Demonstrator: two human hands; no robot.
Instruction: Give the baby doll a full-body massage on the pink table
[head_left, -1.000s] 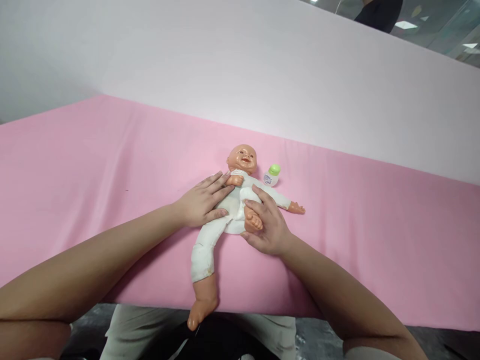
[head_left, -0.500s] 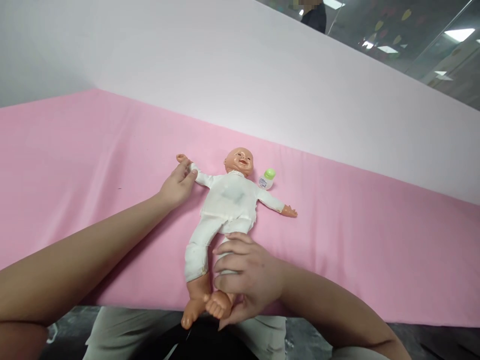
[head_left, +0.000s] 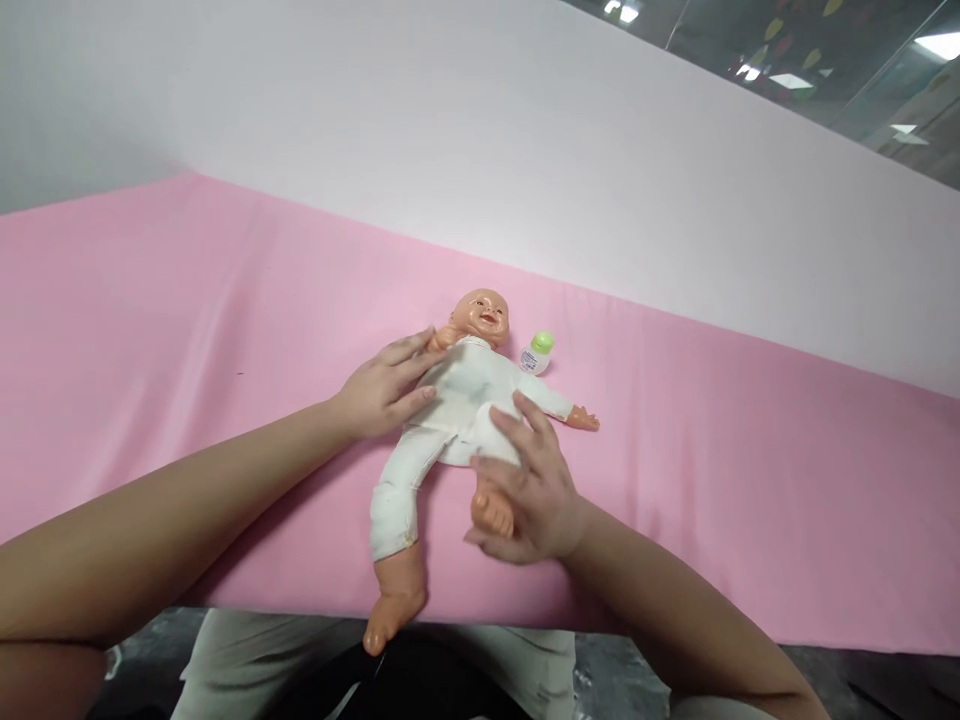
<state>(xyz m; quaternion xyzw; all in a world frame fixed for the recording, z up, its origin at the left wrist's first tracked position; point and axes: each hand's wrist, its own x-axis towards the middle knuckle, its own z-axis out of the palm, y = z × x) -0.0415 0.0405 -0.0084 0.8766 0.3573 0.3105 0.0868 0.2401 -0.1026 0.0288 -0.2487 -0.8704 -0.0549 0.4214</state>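
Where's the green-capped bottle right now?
Head view: the bottle is on the pink cloth, slightly right of centre, beside the doll's head, just beyond its outstretched arm.

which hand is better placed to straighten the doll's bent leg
The right hand, most likely: it is around the bent leg near the foot, while the left hand is on the doll's other side, up at the folded arm.
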